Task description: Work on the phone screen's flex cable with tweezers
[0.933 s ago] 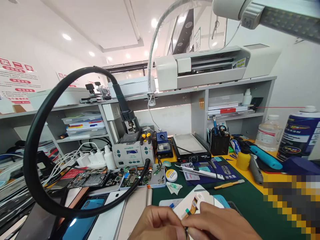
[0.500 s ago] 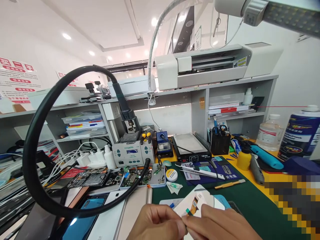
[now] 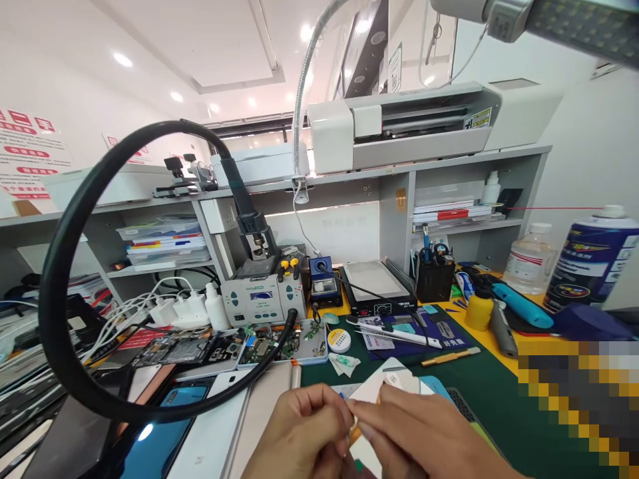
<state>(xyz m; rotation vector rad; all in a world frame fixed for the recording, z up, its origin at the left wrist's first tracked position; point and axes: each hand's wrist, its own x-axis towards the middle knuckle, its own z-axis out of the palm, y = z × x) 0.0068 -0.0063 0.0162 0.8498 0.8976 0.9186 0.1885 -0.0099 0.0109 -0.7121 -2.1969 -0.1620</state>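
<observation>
My left hand (image 3: 304,432) and right hand (image 3: 424,439) meet fingertip to fingertip low over the green mat (image 3: 504,412), both pinched narrow on a small orange flex cable (image 3: 355,434) on its white backing card (image 3: 372,389). I judge the cable could crease or tear if I pull too hard, or slip from my fingertips among the circuit boards (image 3: 269,346).
</observation>
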